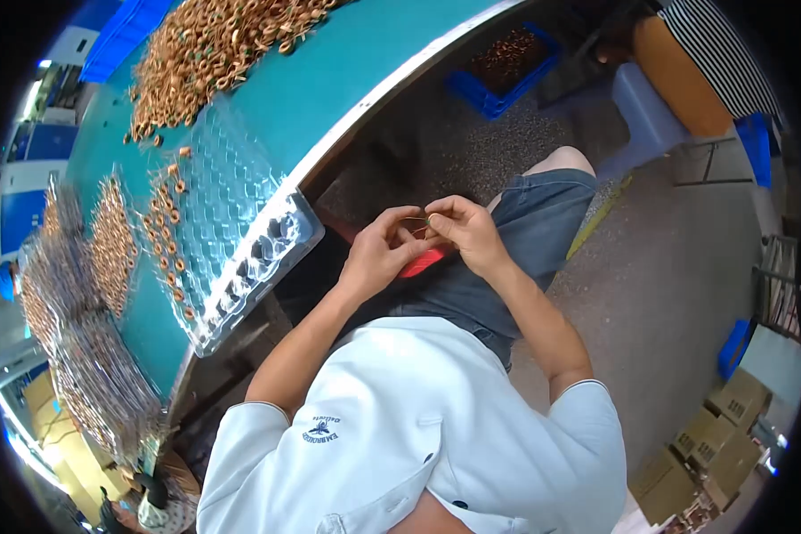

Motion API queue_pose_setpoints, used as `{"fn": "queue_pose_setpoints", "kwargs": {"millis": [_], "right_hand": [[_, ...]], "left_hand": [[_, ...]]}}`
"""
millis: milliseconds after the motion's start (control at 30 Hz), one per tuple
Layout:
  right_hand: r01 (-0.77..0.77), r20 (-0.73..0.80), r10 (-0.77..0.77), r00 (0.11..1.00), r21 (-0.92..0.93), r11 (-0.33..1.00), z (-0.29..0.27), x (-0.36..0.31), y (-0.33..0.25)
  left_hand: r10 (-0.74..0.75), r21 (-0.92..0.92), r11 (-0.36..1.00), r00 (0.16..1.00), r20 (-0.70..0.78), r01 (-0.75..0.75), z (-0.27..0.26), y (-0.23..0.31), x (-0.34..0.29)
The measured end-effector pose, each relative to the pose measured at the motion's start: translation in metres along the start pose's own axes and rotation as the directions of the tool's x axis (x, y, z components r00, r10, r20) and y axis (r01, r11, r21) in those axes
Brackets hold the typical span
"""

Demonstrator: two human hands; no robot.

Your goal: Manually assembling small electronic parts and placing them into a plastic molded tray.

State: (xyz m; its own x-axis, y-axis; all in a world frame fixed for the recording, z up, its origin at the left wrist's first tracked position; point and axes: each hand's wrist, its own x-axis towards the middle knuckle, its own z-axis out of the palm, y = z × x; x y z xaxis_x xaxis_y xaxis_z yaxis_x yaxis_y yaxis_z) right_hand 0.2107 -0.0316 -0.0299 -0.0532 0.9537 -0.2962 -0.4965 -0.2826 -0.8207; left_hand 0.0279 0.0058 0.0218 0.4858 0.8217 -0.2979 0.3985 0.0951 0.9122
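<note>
Pinching a small wired part (426, 221) in left grip (384, 254) and right grip (473, 236), both closed on it. Probably light and easily bent; best held by its stiffest portion.

Greyish floor (659, 258), perhaps bare concrete

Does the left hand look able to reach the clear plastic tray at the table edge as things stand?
Probably yes: the left hand is near the clear plastic tray, with nothing visible between them. It may first need to free itself of the small thin piece at its fingertips.
</note>
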Motion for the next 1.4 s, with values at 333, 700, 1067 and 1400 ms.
{"fn": "queue_pose_setpoints", "kwargs": {"millis": [333,700,1067,1400], "right_hand": [[-0.103,0.07,0.121,0.99,-0.215,0.971,0.004,-0.001,0.01],[0.096,0.091,-0.049,0.995,-0.634,0.767,0.008,-0.004,0.016],[0.37,0.196,-0.364,0.911,-0.779,0.506,0.015,-0.002,0.002],[0.414,0.246,-0.372,0.895,-0.769,0.487,0.016,-0.008,0.012]], "left_hand": [[-0.023,0.091,0.995,0.992,-0.124,0.035,-0.013,-0.017,-0.016],[0.331,0.198,0.939,0.896,-0.297,-0.282,-0.003,-0.046,-0.014],[0.144,-0.032,0.988,0.978,-0.152,-0.151,-0.012,-0.039,-0.002],[-0.108,-0.471,0.88,0.99,-0.092,0.053,0.002,-0.067,-0.003]]}}
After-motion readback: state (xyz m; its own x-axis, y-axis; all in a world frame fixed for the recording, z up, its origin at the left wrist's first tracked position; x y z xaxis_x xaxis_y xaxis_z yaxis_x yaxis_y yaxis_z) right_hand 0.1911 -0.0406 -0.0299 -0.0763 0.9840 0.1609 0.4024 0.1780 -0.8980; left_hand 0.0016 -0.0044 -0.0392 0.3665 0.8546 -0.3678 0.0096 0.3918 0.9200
